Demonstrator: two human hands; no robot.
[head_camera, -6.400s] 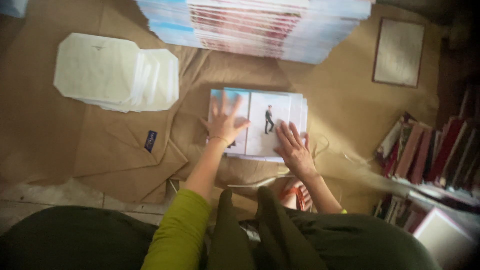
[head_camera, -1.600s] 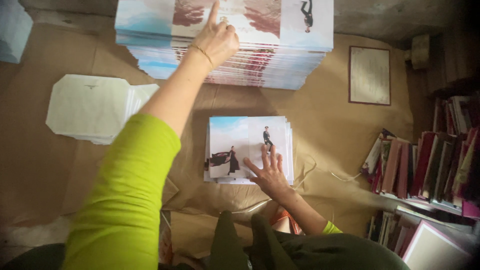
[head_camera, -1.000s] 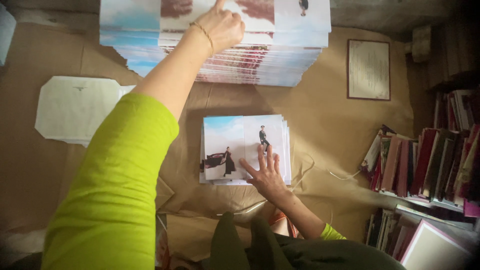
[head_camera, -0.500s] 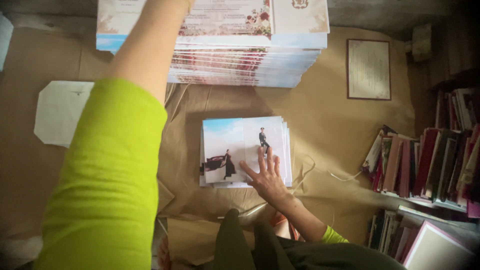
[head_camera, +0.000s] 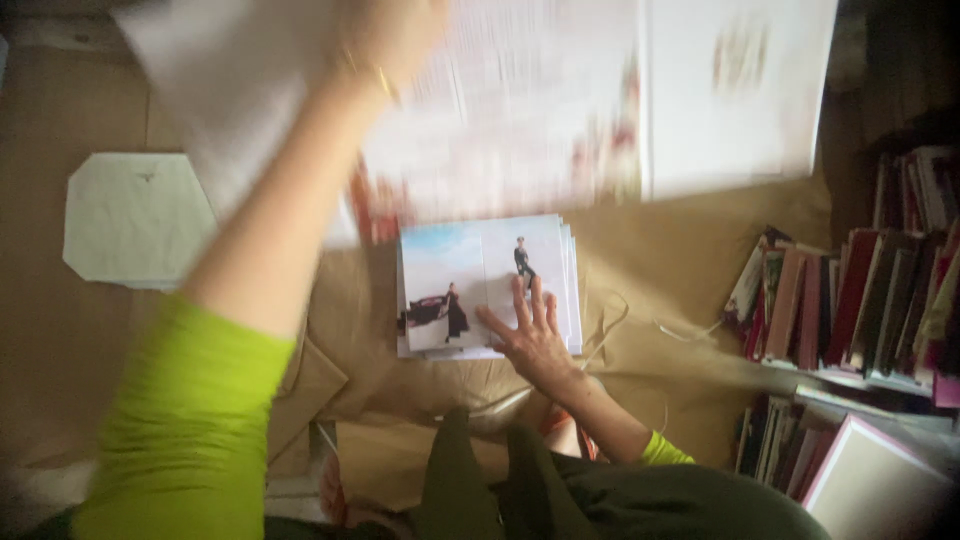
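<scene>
My left hand (head_camera: 385, 40) is raised near the top of the view and grips a large printed sheet (head_camera: 600, 110), which is blurred by motion and spreads across the upper frame. My right hand (head_camera: 530, 335) lies flat, fingers spread, on a small stack of folded photo prints (head_camera: 450, 280) in the middle of the brown paper (head_camera: 660, 260). The top print shows figures against a blue sky. My lime-green sleeve fills the lower left.
A pile of white octagonal paper pieces (head_camera: 125, 215) lies at the left. Rows of upright books (head_camera: 850, 300) stand at the right, with a pink-edged white board (head_camera: 870, 480) at the lower right. A loose string (head_camera: 620, 320) lies beside the small stack.
My left hand has lifted a large sheet off the far pile and swings it toward me. My right hand stays pressed on the small stack.
</scene>
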